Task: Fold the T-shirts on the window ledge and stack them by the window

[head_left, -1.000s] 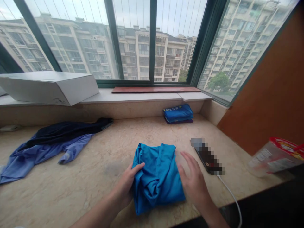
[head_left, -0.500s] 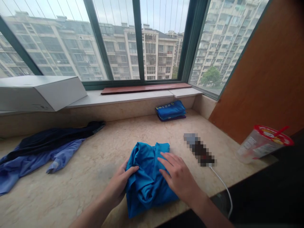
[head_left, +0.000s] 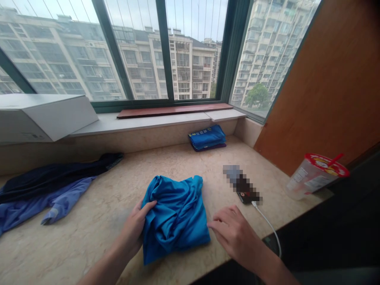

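Note:
A bright blue folded garment (head_left: 176, 213) lies rumpled on the stone counter, its exact kind unclear. My left hand (head_left: 137, 221) is closed on its left edge, thumb on top and the other fingers hidden beneath. At the opposite side is my right hand (head_left: 234, 229), with fingers curled in and drawn together. Its foremost fingertip is right at the garment's right edge; whether it touches the cloth I cannot tell. Nothing shows in this hand.
Dark and blue-violet clothes (head_left: 59, 178) lie at left, below a white box (head_left: 59, 116). A folded blue item (head_left: 208, 136) sits near the window. Right are a partly blurred phone (head_left: 245, 196), its white cable (head_left: 271, 225) and a plastic cup (head_left: 314, 178) near the counter edge.
My right hand has come off the garment's top to its right side, its fingers curling in. My left hand keeps its hold. The view has shifted slightly.

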Action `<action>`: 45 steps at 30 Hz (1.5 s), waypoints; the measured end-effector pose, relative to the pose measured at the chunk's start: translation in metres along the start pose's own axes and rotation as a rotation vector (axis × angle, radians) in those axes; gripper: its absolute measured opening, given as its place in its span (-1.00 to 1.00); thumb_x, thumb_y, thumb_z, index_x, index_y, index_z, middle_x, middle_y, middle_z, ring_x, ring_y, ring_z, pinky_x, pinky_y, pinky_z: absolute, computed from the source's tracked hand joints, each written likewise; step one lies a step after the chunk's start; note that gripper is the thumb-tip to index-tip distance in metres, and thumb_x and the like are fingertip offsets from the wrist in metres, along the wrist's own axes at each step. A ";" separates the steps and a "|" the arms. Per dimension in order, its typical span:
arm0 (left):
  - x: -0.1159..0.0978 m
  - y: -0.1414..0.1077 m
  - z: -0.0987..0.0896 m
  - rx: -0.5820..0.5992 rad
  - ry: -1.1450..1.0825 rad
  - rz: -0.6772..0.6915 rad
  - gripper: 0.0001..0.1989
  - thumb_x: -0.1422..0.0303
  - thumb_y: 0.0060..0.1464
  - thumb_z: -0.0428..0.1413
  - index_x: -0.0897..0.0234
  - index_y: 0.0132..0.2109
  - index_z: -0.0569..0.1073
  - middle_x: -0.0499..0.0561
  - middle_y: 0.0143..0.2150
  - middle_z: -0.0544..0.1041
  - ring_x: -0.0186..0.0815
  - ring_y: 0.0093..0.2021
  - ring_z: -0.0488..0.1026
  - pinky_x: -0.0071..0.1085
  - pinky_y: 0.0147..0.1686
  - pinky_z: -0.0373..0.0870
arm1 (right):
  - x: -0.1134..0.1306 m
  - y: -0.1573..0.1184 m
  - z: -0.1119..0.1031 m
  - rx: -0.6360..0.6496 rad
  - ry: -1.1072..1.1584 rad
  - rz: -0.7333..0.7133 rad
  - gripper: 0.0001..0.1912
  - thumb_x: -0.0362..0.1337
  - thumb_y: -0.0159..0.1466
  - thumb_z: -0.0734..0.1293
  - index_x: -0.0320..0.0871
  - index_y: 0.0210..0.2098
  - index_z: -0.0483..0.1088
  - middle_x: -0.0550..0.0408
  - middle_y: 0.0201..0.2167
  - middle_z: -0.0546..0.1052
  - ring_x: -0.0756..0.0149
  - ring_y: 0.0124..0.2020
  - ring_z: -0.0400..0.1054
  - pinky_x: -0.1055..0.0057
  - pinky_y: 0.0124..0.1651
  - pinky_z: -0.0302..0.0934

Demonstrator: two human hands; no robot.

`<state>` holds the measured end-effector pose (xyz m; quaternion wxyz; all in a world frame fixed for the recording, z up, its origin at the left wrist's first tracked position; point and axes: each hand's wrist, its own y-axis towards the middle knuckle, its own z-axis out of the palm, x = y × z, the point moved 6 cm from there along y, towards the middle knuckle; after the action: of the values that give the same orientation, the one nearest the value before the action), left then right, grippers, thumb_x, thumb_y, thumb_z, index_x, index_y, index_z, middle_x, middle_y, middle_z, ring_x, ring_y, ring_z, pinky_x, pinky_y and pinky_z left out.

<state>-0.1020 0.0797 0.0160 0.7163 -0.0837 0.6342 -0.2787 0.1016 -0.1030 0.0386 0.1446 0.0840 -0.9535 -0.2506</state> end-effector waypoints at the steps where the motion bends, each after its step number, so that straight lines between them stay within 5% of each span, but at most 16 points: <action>1: -0.002 0.001 -0.001 -0.006 0.006 0.016 -0.54 0.46 0.16 0.21 0.24 0.22 0.47 0.11 -0.16 0.71 -0.13 -0.26 0.69 -0.32 -0.23 0.67 | -0.006 -0.011 -0.008 -0.038 0.020 0.013 -0.78 -0.46 0.40 0.26 -0.08 -0.08 0.48 0.09 -0.24 0.55 0.23 -0.18 0.42 0.19 -0.01 0.19; 4: -0.009 0.002 -0.004 -0.021 0.030 0.048 -0.52 0.48 0.15 0.22 0.25 0.22 0.46 0.12 -0.14 0.71 -0.12 -0.24 0.69 -0.33 -0.22 0.66 | -0.044 -0.046 -0.033 -0.199 -0.003 0.068 -0.75 -0.41 0.41 0.27 -0.08 0.04 0.43 0.00 -0.06 0.57 0.14 0.01 0.43 0.12 0.13 0.18; 7: -0.014 0.003 -0.006 -0.046 0.056 0.057 -0.52 0.50 0.15 0.22 0.24 0.22 0.45 0.12 -0.14 0.70 -0.13 -0.25 0.69 -0.34 -0.25 0.67 | -0.097 -0.071 -0.051 -0.329 -0.004 0.146 -0.80 -0.37 0.42 0.23 -0.06 -0.04 0.43 -0.04 0.02 0.56 0.07 0.12 0.40 0.06 0.15 0.20; 12: -0.016 0.007 -0.008 -0.097 0.107 0.033 -0.52 0.51 0.12 0.24 0.26 0.20 0.47 0.11 -0.21 0.70 -0.12 -0.34 0.69 -0.37 -0.37 0.66 | -0.149 -0.079 -0.055 -0.344 0.000 0.212 -0.75 -0.34 0.45 0.15 -0.04 -0.03 0.43 0.00 -0.01 0.59 0.07 0.14 0.40 0.01 0.15 0.22; 35: -0.007 0.020 -0.015 -0.137 0.176 -0.051 -0.53 0.51 0.14 0.25 0.19 0.19 0.47 0.08 -0.24 0.70 -0.09 -0.36 0.68 -0.32 -0.45 0.65 | -0.156 -0.074 -0.037 -0.118 0.082 0.320 -0.67 -0.22 0.49 0.08 -0.05 -0.08 0.47 0.00 -0.02 0.61 0.06 0.14 0.38 -0.03 0.20 0.14; 40: -0.010 0.018 -0.012 -0.080 0.146 -0.021 -0.55 0.45 0.11 0.29 0.20 0.15 0.49 0.09 -0.16 0.71 -0.10 -0.27 0.69 -0.35 -0.36 0.67 | -0.167 -0.084 -0.042 -0.297 0.199 0.432 -0.63 -0.16 0.50 0.04 -0.05 -0.19 0.44 -0.05 -0.04 0.62 0.05 0.13 0.40 -0.01 0.18 0.20; 45: -0.013 0.018 -0.010 -0.009 0.168 0.032 -0.58 0.34 0.12 0.32 0.24 0.12 0.51 0.14 -0.10 0.70 -0.08 -0.16 0.69 -0.34 -0.21 0.66 | -0.189 -0.108 -0.048 -0.604 0.275 0.774 -0.57 -0.01 0.49 0.04 -0.04 -0.40 0.29 -0.08 -0.16 0.66 0.04 0.01 0.49 0.05 0.15 0.24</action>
<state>-0.1066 0.1037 0.0167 0.6643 -0.0533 0.6948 -0.2704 0.3047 -0.1736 -0.0200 0.3690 -0.2888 -0.7718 -0.4298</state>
